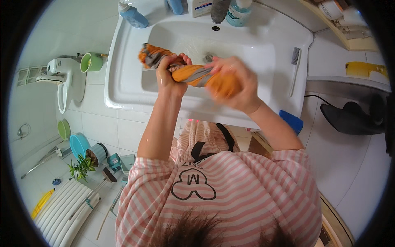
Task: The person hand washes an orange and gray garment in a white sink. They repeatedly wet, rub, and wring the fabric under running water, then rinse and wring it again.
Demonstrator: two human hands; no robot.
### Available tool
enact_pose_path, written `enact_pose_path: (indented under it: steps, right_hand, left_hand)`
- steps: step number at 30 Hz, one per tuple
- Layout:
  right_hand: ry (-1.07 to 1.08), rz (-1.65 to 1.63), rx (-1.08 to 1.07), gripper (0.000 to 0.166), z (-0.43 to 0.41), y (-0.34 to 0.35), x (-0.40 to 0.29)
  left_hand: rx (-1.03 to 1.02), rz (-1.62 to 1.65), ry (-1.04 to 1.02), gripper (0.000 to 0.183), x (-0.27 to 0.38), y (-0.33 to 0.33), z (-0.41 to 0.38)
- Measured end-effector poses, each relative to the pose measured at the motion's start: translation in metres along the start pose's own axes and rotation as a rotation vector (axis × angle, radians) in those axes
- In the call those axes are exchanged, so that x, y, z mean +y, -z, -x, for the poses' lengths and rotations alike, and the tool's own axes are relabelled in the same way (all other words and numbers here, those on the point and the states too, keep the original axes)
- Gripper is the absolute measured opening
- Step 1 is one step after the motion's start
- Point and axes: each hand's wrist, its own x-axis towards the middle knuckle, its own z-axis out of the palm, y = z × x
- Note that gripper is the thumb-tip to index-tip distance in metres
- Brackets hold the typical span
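Note:
A wet cloth (193, 74) in orange and grey is stretched between my hands and twisted into a rope. It hangs over the front part of a white washbasin (123, 89). My left hand (172, 71) is wrapped around the cloth, with a bunched end sticking out past it to the left. My right hand (239, 81), blurred, grips the other end, where the orange fabric bulges in the palm. Behind the cloth the drain (209, 57) shows in the bowl, with water around it. Part of the bowl is hidden by my hands.
A blue pump bottle (135, 16), a white bottle (200, 6) and a turquoise bottle (238, 14) line the basin's back rim around the faucet (219, 10). A brush (295, 69) lies on the right ledge. A blue cloth (290, 121) drapes over the right front edge.

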Motion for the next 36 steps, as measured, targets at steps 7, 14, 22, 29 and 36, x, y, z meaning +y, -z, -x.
enact_pose_path:
  steps: [7, 14, 22, 29, 36]
  right_hand:
    - [-1.009, -0.642, 0.488, 0.019, 0.029, -0.035, 0.062]
    - [-1.148, -0.411, 0.082, 0.022, 0.03, -0.065, 0.114]
    - [-0.763, 0.071, -0.256, 0.04, 0.049, -0.091, 0.156]
    - [-1.229, -0.326, -0.311, 0.037, 0.053, -0.069, 0.137]
    - [-0.803, 0.753, -0.281, 0.026, 0.063, -0.013, 0.194]
  left_hand:
    - [-0.371, -0.59, -0.275, 0.018, -0.015, -0.018, 0.047]
    - [-0.342, -0.885, -0.105, 0.026, -0.014, 0.003, 0.028]
    - [-0.186, -0.963, -0.121, 0.034, -0.016, 0.033, 0.017]
    - [0.119, -0.634, -0.231, 0.01, 0.01, 0.061, 0.024]
    - [0.317, -0.592, -0.324, 0.011, 0.018, 0.078, 0.049]
